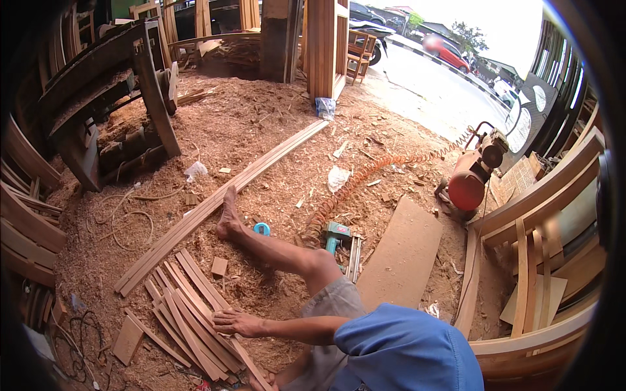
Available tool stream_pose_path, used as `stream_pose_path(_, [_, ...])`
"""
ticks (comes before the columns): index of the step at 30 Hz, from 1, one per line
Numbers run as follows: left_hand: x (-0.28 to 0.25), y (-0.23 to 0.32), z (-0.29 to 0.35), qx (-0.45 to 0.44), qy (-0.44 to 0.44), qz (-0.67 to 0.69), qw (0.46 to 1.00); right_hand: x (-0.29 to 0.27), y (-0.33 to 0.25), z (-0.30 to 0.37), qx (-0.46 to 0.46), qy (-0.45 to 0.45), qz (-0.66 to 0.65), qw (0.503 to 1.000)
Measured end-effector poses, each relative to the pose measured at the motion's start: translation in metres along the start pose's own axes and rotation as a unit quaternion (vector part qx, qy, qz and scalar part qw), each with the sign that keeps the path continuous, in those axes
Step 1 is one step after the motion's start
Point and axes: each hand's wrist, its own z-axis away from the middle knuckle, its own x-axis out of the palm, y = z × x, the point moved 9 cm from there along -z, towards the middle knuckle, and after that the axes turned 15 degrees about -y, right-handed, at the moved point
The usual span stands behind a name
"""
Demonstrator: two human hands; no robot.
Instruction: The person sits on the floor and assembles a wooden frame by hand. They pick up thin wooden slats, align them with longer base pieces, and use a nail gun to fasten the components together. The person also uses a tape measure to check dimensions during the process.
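Note:
My right hand [239, 322] reaches left over a row of thin, curved wooden strips [189, 326]. Its fingers lie spread on top, over a long wooden strip [250, 362] that runs down to the bottom of the view. At that lower end my left hand [268, 381] grips the strip, partly cut off by the picture's edge. The strips lie side by side on wood shavings. My bare leg [283, 251] stretches out, the foot beside long straight boards [215, 207].
A teal nail gun [337, 236], blue tape roll [262, 229] and flat panel [401, 254] lie right of my leg. An orange coiled hose [365, 173] leads to a red compressor [467, 189]. A wooden-framed machine [153, 91] stands far left; curved timber [541, 186] is stacked right.

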Motion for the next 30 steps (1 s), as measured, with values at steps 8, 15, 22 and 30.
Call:
stream_pose_path(8, [0.010,0.002,0.012,-0.011,-0.018,-0.040,0.999,0.001,-0.152,0.087,-0.238,0.053,0.022,0.969])
stream_pose_path(15, [0.016,0.004,0.023,-0.008,-0.030,-0.057,0.998,-0.140,-0.015,0.096,0.010,0.275,0.109,0.955])
stream_pose_path(22, [0.008,0.003,0.038,0.002,-0.035,-0.071,0.997,-0.026,-0.125,0.128,-0.142,0.026,0.091,0.985])
stream_pose_path(30, [0.046,0.036,0.079,0.041,-0.070,-0.072,0.994,-0.154,-0.026,0.136,0.066,0.244,0.107,0.962])
